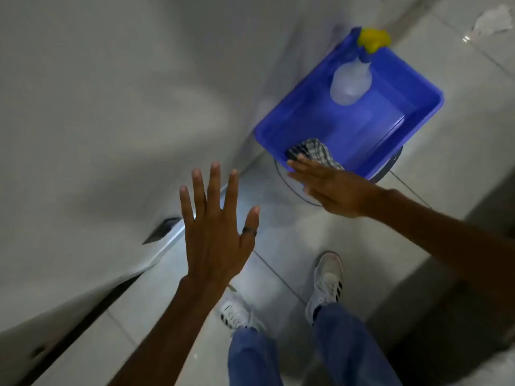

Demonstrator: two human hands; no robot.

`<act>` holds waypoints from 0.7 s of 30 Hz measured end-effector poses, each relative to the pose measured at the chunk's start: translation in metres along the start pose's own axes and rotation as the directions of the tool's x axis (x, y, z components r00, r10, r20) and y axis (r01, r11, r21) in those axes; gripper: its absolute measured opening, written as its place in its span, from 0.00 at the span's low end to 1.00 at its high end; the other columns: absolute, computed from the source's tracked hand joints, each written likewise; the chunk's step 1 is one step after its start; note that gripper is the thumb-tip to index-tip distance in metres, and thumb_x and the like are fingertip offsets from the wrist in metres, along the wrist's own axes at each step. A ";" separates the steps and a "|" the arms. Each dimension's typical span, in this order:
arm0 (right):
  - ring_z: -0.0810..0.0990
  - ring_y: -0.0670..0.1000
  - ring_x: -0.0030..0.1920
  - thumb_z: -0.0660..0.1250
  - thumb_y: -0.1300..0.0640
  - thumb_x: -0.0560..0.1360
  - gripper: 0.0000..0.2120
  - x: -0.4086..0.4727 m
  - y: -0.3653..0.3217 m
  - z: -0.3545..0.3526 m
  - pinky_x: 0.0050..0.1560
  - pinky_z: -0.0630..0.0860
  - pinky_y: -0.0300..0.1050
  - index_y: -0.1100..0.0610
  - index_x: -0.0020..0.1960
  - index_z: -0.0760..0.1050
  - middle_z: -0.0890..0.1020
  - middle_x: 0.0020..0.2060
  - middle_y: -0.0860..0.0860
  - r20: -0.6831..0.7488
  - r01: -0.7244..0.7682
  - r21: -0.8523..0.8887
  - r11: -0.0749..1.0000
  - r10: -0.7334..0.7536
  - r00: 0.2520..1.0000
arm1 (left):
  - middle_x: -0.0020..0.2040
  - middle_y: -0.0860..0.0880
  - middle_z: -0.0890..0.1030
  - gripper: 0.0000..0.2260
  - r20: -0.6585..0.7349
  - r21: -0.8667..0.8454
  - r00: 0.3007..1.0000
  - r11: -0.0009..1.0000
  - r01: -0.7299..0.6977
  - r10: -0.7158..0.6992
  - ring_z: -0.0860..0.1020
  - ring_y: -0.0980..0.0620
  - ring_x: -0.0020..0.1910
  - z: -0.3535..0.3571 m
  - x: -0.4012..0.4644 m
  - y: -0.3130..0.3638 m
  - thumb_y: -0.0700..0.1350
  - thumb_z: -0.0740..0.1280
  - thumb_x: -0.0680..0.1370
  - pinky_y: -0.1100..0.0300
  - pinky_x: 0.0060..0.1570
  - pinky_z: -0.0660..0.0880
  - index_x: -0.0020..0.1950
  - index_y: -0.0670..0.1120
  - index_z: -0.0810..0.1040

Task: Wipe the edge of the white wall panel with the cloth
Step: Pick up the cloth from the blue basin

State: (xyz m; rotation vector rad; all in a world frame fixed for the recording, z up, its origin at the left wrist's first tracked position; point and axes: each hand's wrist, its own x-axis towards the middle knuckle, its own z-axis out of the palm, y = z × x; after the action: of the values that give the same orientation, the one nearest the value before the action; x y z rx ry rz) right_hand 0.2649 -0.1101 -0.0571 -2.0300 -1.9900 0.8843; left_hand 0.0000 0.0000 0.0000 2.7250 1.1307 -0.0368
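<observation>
Nearest to me, two legs in blue jeans [292, 355] are standing on the pale tiled floor [278, 218], with a white sneaker with dark stripes [326, 282] pointing forward on the right and a second striped sneaker [237, 313] showing just left of it.

Above the shoes, I am seeing the left hand [214, 240] raised flat, back toward the camera, with all its fingers spread wide and nothing in it; a dark ring [249, 231] is sitting on the thumb. This hand is hovering in front of the lower edge of the white wall panel [97, 121], which is filling the left side of the view; I cannot tell whether it is touching the panel.

Further out, the right hand [331, 188] is reaching forward with fingers straight and close together, also gripping nothing. Its fingertips [295, 164] are overlapping the near rim of the blue tub [418, 126] and lying just beside the checkered cloth [315, 151], which is resting bunched in the tub's near corner. I cannot tell whether the fingers are touching the cloth.

Farthest away, a translucent spray bottle [351, 82] with a yellow trigger top [373, 39] is leaning in the tub's far corner, next to the wall.
</observation>
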 end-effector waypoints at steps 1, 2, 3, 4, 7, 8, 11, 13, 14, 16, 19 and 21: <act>0.46 0.56 0.86 0.57 0.59 0.87 0.25 0.012 0.022 0.018 0.84 0.40 0.41 0.59 0.83 0.58 0.54 0.85 0.56 0.018 -0.018 0.001 1.000 0.018 1.000 | 0.87 0.39 0.55 0.35 -0.010 -0.022 1.000 1.000 -0.019 0.019 0.48 0.35 0.86 0.022 0.007 0.001 0.62 0.59 0.85 0.34 0.84 0.49 0.87 0.45 0.61; 0.47 0.57 0.87 0.57 0.60 0.87 0.25 0.022 0.042 0.030 0.85 0.42 0.45 0.59 0.83 0.57 0.53 0.85 0.56 0.045 -0.051 0.002 0.999 0.051 0.998 | 0.88 0.39 0.54 0.34 -0.007 -0.035 1.000 0.999 -0.001 0.001 0.48 0.35 0.87 0.043 0.011 0.001 0.62 0.58 0.86 0.35 0.84 0.47 0.87 0.45 0.61; 0.46 0.58 0.87 0.56 0.58 0.88 0.26 0.034 0.064 0.044 0.86 0.43 0.49 0.58 0.84 0.55 0.52 0.86 0.55 0.090 -0.097 -0.034 0.995 0.099 0.991 | 0.88 0.39 0.53 0.34 0.010 -0.032 1.000 0.999 0.007 -0.006 0.47 0.35 0.87 0.064 0.018 0.001 0.62 0.57 0.86 0.36 0.84 0.46 0.88 0.45 0.60; 0.45 0.58 0.87 0.56 0.57 0.88 0.28 0.045 0.077 0.054 0.87 0.44 0.54 0.57 0.85 0.53 0.50 0.86 0.55 0.137 -0.133 -0.060 0.989 0.140 0.981 | 0.88 0.39 0.53 0.34 0.020 -0.018 1.000 1.000 0.000 0.000 0.47 0.35 0.87 0.084 0.023 0.001 0.62 0.56 0.86 0.36 0.84 0.45 0.88 0.46 0.59; 0.45 0.61 0.86 0.63 0.55 0.84 0.35 0.064 0.108 0.081 0.87 0.42 0.58 0.57 0.85 0.49 0.50 0.86 0.57 0.098 -0.069 -0.156 0.985 0.085 0.992 | 0.88 0.39 0.52 0.33 0.041 -0.022 0.999 1.000 -0.011 0.012 0.47 0.34 0.87 0.126 0.020 -0.001 0.62 0.55 0.87 0.36 0.84 0.44 0.88 0.46 0.58; 0.46 0.62 0.86 0.65 0.56 0.82 0.37 0.068 0.112 0.085 0.85 0.42 0.59 0.58 0.85 0.50 0.51 0.86 0.58 0.067 -0.029 -0.198 0.980 0.043 0.997 | 0.88 0.39 0.52 0.33 0.040 -0.035 0.999 0.999 -0.024 0.025 0.47 0.34 0.87 0.134 0.017 -0.004 0.62 0.55 0.87 0.36 0.85 0.45 0.88 0.46 0.58; 0.48 0.64 0.86 0.69 0.61 0.78 0.40 0.077 0.112 0.084 0.84 0.40 0.62 0.58 0.85 0.53 0.54 0.85 0.58 0.040 -0.046 -0.234 0.971 0.057 0.998 | 0.88 0.40 0.51 0.33 0.077 -0.042 0.997 0.999 -0.007 0.010 0.46 0.36 0.87 0.138 0.002 -0.009 0.62 0.54 0.87 0.36 0.85 0.45 0.88 0.47 0.58; 0.47 0.63 0.86 0.67 0.65 0.78 0.39 0.082 0.100 0.076 0.85 0.40 0.63 0.57 0.85 0.53 0.54 0.86 0.56 0.012 -0.134 -0.217 0.967 0.140 0.990 | 0.88 0.41 0.51 0.33 0.079 -0.062 0.997 0.998 0.014 -0.009 0.46 0.37 0.87 0.129 -0.015 -0.009 0.62 0.55 0.87 0.35 0.85 0.46 0.88 0.47 0.58; 0.46 0.63 0.86 0.64 0.67 0.79 0.37 0.083 0.091 0.068 0.85 0.41 0.63 0.58 0.85 0.53 0.54 0.86 0.56 -0.033 -0.189 -0.201 0.961 0.186 0.982 | 0.88 0.41 0.51 0.33 0.076 -0.086 0.997 0.996 0.021 -0.015 0.46 0.37 0.87 0.123 -0.024 -0.010 0.61 0.55 0.86 0.35 0.85 0.47 0.88 0.47 0.59; 0.46 0.64 0.86 0.59 0.69 0.80 0.34 0.085 0.062 0.054 0.86 0.43 0.64 0.59 0.84 0.55 0.55 0.85 0.56 -0.168 -0.298 -0.109 0.948 0.278 0.946 | 0.88 0.42 0.53 0.33 0.065 -0.114 0.997 0.993 0.041 -0.034 0.47 0.37 0.87 0.112 -0.044 -0.014 0.61 0.57 0.86 0.35 0.85 0.47 0.88 0.47 0.60; 0.47 0.66 0.86 0.57 0.71 0.78 0.34 0.082 -0.003 0.059 0.86 0.44 0.65 0.62 0.83 0.57 0.56 0.85 0.59 -0.338 -0.308 0.132 0.942 0.335 0.880 | 0.88 0.42 0.55 0.33 0.087 -0.115 0.994 0.990 0.077 -0.067 0.48 0.37 0.87 0.103 -0.071 -0.027 0.62 0.56 0.86 0.34 0.85 0.49 0.87 0.47 0.62; 0.45 0.65 0.86 0.57 0.73 0.77 0.36 0.077 -0.047 0.081 0.86 0.43 0.65 0.62 0.83 0.55 0.54 0.85 0.60 -0.351 -0.240 0.282 0.929 0.333 0.875 | 0.88 0.41 0.55 0.33 0.116 -0.104 0.989 0.989 0.102 -0.090 0.49 0.37 0.87 0.107 -0.087 -0.035 0.63 0.53 0.85 0.31 0.84 0.53 0.87 0.47 0.61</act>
State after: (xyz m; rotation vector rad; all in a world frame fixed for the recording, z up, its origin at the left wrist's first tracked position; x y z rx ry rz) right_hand 0.1783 -0.0546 -0.1221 -2.1877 -1.3322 0.6482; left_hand -0.0812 -0.0560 -0.1028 2.5374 1.1945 -0.1341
